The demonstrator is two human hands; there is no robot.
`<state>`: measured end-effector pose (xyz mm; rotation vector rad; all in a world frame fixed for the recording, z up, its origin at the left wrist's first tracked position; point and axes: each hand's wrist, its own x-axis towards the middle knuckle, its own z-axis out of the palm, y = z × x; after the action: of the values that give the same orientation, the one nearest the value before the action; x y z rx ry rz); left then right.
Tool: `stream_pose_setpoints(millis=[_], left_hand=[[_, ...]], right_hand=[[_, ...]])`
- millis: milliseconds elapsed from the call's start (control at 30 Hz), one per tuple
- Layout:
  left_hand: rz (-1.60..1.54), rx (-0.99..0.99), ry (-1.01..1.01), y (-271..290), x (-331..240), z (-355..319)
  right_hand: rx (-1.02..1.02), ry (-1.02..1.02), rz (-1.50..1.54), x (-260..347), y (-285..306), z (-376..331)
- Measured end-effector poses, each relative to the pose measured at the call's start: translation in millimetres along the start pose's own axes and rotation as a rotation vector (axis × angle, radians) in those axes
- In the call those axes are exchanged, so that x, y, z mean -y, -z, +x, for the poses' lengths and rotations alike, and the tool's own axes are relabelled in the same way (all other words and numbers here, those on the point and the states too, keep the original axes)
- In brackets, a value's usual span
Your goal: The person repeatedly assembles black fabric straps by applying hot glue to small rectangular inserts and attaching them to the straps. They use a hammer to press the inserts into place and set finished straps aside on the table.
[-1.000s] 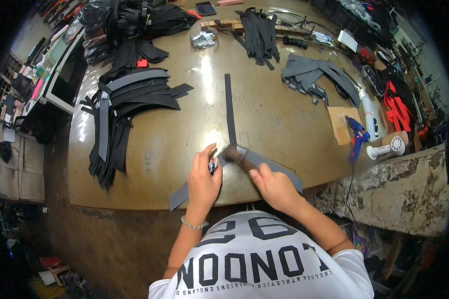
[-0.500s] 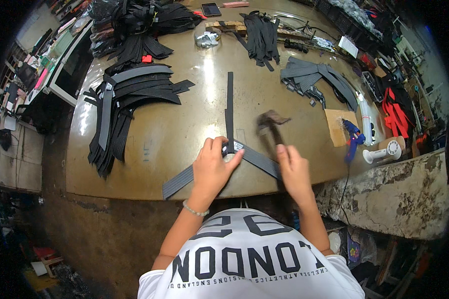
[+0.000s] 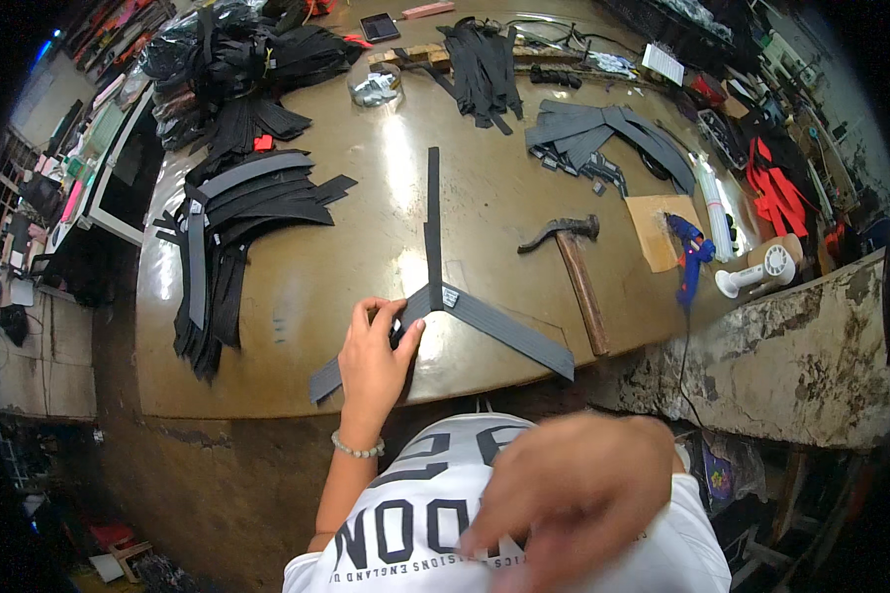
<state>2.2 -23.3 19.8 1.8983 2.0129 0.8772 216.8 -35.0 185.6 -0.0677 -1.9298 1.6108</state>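
Observation:
A grey ribbed strap (image 3: 509,333) is bent into an inverted V near the table's front edge. A narrow black strap (image 3: 434,212) runs away from its peak, and a small white label (image 3: 450,296) sits beside the join. My left hand (image 3: 371,356) is closed over the V's left leg, fingers and thumb curled round it just below the join. Close in front of my shirt, my right hand (image 3: 574,494) is smeared by motion; its fingers cannot be read. To the right of the straps, a wooden-handled hammer (image 3: 580,282) lies on the table, away from both hands.
Piles of black and grey straps (image 3: 227,257) lie at the left; more grey straps (image 3: 613,138) lie at the back right. A blue glue gun (image 3: 694,252) rests near cardboard (image 3: 648,232) and a white spool (image 3: 756,272). A clear container (image 3: 376,87) stands at the back.
The hammer has left my right hand and now lies on the table. My right hand has come back toward my chest. My left hand has shifted left along the strap.

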Motion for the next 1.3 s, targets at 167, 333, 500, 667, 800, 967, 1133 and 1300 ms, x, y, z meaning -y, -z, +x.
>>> stream_pose_setpoints(millis=[167,333,500,667,800,967,1133,1300], left_hand=[[-0.217,0.131,-0.073,1.7,10.7,9.0],[-0.324,0.306,-0.044,-0.4,18.1,30.2],[-0.206,0.223,-0.127,16.5,14.3,60.6],[-0.111,-0.263,-0.259,89.2,55.4,134.0],[0.067,-0.689,-0.03,172.5,122.0,167.4],[0.292,-0.722,0.017,149.8,134.9,189.4],[-0.232,-0.303,-0.442,-42.2,25.2,251.6],[-0.262,-0.117,-0.036,-159.4,-37.5,332.5]], right_hand=[[-0.301,0.865,-0.492,-10.1,-20.4,30.5],[-0.361,0.975,-0.41,-16.1,-11.7,33.9],[-0.273,0.779,0.024,-18.6,19.2,-1.4],[-1.058,-0.397,-0.406,-120.0,8.8,-74.5],[-0.987,-0.37,-0.97,-176.8,-3.7,-104.1],[-0.975,-0.391,-1.04,-182.3,-2.7,-93.4],[-0.918,-0.379,-1.099,-179.5,-1.4,-87.7],[-0.916,-0.399,-1.11,-181.5,-2.1,-94.4]])
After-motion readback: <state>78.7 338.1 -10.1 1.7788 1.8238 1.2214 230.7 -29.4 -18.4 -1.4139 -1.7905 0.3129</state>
